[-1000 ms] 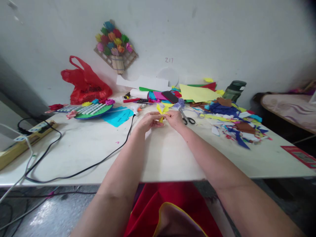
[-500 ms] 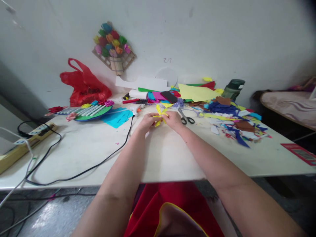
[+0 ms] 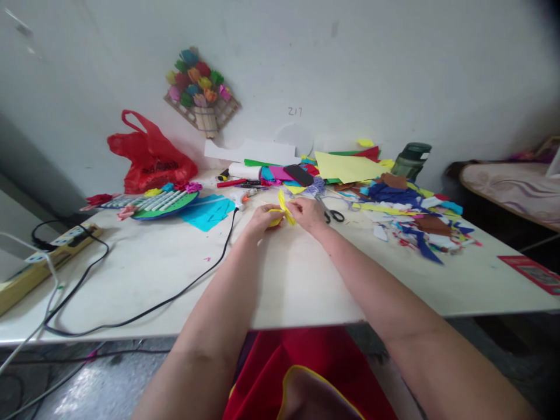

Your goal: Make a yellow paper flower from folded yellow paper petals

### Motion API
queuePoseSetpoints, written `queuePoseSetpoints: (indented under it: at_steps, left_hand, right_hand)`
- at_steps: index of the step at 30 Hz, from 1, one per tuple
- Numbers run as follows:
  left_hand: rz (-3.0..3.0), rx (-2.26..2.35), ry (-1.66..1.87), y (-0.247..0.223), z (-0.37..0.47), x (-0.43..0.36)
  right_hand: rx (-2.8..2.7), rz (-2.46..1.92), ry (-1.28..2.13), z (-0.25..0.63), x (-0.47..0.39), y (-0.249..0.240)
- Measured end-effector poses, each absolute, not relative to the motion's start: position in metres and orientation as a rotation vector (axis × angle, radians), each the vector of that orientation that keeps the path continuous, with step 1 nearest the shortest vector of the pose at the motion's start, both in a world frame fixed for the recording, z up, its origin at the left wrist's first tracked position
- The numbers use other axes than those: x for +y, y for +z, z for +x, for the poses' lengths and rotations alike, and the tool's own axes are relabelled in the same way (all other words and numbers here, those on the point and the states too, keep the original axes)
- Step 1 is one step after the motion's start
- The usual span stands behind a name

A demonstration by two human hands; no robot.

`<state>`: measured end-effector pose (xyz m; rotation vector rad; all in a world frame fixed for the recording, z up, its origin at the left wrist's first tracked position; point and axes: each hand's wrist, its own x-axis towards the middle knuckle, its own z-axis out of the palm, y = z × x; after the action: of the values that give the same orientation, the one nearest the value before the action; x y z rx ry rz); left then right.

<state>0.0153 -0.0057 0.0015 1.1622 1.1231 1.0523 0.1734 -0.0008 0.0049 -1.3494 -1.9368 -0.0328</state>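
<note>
A piece of yellow crepe paper with several petal-like ends is held between my two hands above the white table. My left hand pinches its left side. On the other side, the fingers of my right hand are closed on it, and they hide part of the paper. Black-handled scissors lie just right of my right hand, partly covered by it. Behind my left hand rests a white glue gun with an orange tip, its black cord trailing left.
Left stand a green board with paper rolls, blue paper, a red plastic bag and a power strip. A phone, yellow sheet, green bottle and fabric-like scraps lie behind and right.
The yellow paper has turned between my fingers, its petals now narrower and slanted. Both hands stay at nearly the same place. The view has tipped slightly.
</note>
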Motion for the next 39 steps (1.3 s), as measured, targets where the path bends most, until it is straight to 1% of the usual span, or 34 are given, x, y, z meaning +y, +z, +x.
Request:
queuePoseSetpoints:
  at_steps: [10,12,17,22,26,39]
  left_hand:
    - [1.174,1.119,1.069,0.001,0.016,-0.005]
    - [1.200,1.066,1.078,0.001,0.016,-0.005]
    - [1.283,0.952,1.048,0.001,0.015,-0.005]
    - [1.321,0.949,0.998,0.003,0.015,-0.007]
    - [1.328,0.973,0.991,0.005,0.016,-0.008]
    - [1.419,1.063,0.951,0.008,0.018,-0.010]
  right_hand:
    - [-1.770,-1.231,0.104,0.181,0.007,0.007]
    - [-1.715,-1.183,0.223,0.180,0.006,0.009]
    - [-1.470,-1.044,0.654,0.185,0.008,0.017]
    - [-1.458,-1.011,0.803,0.190,0.014,0.017]
    - [-1.497,-1.021,0.867,0.190,0.017,0.014]
    - [-1.532,-1.105,0.851,0.193,0.015,0.016]
